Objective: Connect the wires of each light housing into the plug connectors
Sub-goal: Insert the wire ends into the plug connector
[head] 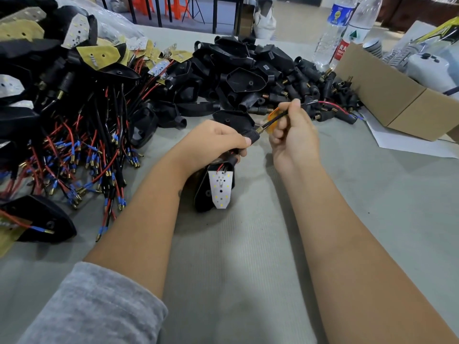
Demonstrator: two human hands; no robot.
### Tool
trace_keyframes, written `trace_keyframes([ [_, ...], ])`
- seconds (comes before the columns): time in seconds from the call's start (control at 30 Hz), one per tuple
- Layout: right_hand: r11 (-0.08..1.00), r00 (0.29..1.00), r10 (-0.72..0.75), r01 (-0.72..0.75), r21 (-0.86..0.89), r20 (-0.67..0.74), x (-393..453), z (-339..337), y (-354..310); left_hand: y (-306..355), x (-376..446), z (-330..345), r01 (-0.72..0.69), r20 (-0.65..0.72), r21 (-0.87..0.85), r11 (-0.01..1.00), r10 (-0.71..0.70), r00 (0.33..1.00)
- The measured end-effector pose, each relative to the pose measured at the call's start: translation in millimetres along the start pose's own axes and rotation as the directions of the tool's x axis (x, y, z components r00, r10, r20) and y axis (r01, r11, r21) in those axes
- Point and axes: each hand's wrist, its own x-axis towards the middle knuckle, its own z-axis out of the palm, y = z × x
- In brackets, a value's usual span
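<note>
Here, at table centre: left hand (211,142) curled round a black plug (252,135), thumb and fingers pinching its body, brass end pointing up-right. Right hand (293,135) closed on the black wire (273,121) that runs out of the brass end, thumb tip pinching it high up; an orange tool (274,117) tucked under the same fingers, mostly hidden. Past the thumb — a red wire (332,105) arching off toward the plug heap (323,95).

Below the left hand, a black housing (211,192) on the grey table (248,269), its white LED board (221,188) facing up, red and black leads rising from it into the left palm.

Left side: a heap of wired housings (74,120), red and black wires with blue-sleeved brass tips. Behind: empty housings (236,73) piled up. Right — a cardboard box (397,103), two bottles (345,28) beyond it. Grey sleeve (94,306) on the left forearm.
</note>
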Motion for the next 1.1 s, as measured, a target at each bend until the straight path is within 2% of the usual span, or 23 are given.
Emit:
trace_keyframes([
  [0.1,0.993,0.999,-0.014,0.019,0.115,-0.049,2,-3,1,0,-1,-3,0.01,0.051,-0.03,0.999,-0.009,0.999],
  [0.2,0.991,0.999,-0.012,0.018,0.131,-0.046,2,-1,3,-1,-1,-4,0.017,0.05,-0.063,0.998,-0.014,0.999],
  [0.27,0.992,0.999,0.035,-0.032,0.124,-0.016,1,0,2,-2,0,-5,0.012,0.035,-0.077,0.997,-0.009,0.999],
  [0.37,0.995,0.996,0.059,-0.053,-0.086,0.068,-2,4,2,-3,0,-5,0.018,0.019,-0.118,0.993,-0.016,1.0],
  [0.47,0.942,0.968,0.094,-0.011,-0.336,0.231,-10,12,6,-4,1,-5,-0.012,0.023,-0.136,0.991,0.016,1.0],
  [0.6,0.894,0.913,0.14,0.05,-0.445,0.383,-17,12,8,-3,2,-3,-0.053,0.015,-0.185,0.981,0.057,0.998],
  [0.7,0.872,0.888,0.123,0.117,-0.475,0.443,-18,10,6,-3,4,-2,-0.065,-0.021,-0.144,0.987,0.063,0.998],
  [0.83,0.9,0.927,0.104,0.066,-0.43,0.361,-14,9,8,-9,10,0,-0.089,-0.226,-0.066,0.994,0.073,0.971],
  [0.93,0.952,0.963,0.068,0.015,-0.306,0.259,-10,10,10,-10,12,-2,-0.123,-0.331,-0.059,0.991,0.097,0.939],
  [1.03,0.982,0.987,0.025,0.004,-0.187,0.157,-6,9,8,-14,11,-5,-0.113,-0.333,0.038,0.993,0.119,0.935],
  [1.1,0.992,0.995,0.02,-0.008,-0.122,0.096,-3,7,7,-17,9,-6,-0.091,-0.272,0.107,0.99,0.117,0.955],
])
